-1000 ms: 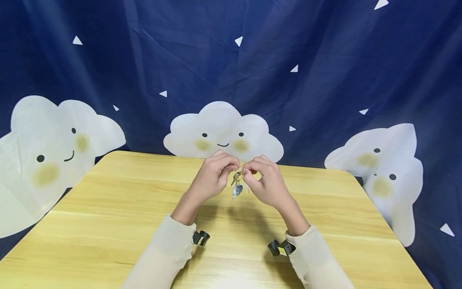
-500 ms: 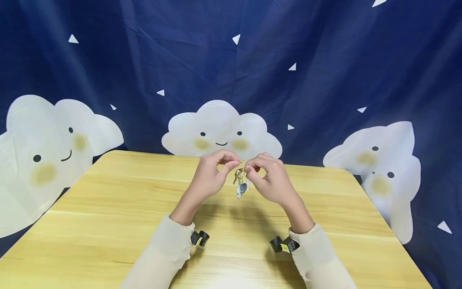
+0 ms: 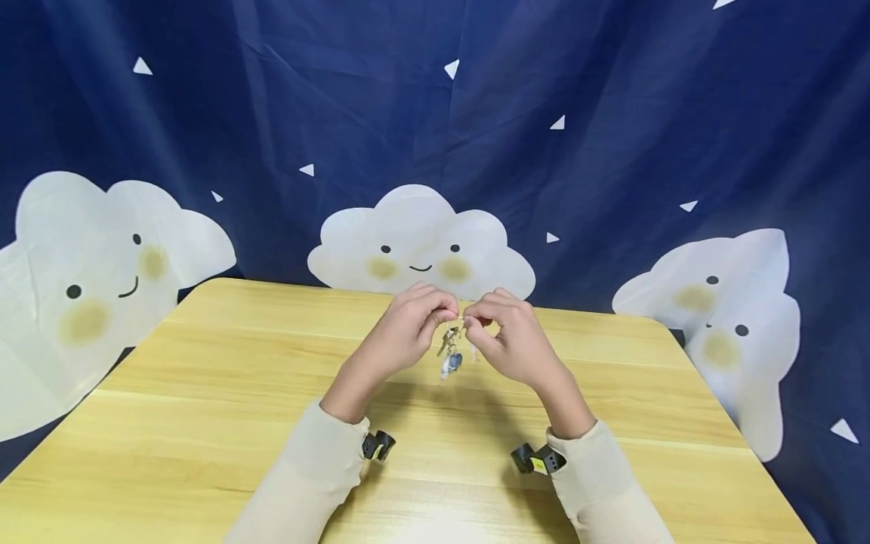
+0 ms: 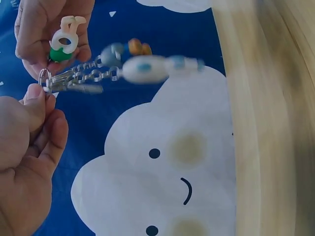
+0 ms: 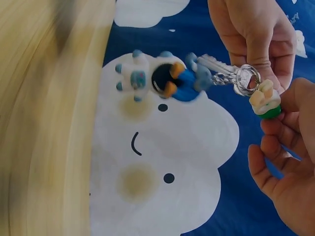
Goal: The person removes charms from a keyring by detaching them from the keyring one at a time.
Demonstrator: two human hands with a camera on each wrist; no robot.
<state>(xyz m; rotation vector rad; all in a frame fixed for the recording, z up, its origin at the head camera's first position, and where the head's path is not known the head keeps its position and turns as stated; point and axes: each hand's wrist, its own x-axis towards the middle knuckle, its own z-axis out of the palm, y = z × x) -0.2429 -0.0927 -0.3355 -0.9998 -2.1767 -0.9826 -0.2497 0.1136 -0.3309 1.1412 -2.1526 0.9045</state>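
Left hand [image 3: 406, 326] pinches the key ring [image 4: 45, 78]; right hand [image 3: 510, 334], beside it, apparently holds the green-based charm [image 5: 266, 102]. Ring-work, I judge, wanting steadiness next.

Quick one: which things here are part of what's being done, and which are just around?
Part of it:
left hand, pinching the key ring
right hand, fingers at the green-and-white charm
key
white-and-light-blue figurine
blue-and-orange figurine

Just around:
wooden table
navy cloud-print curtain
black wrist cameras
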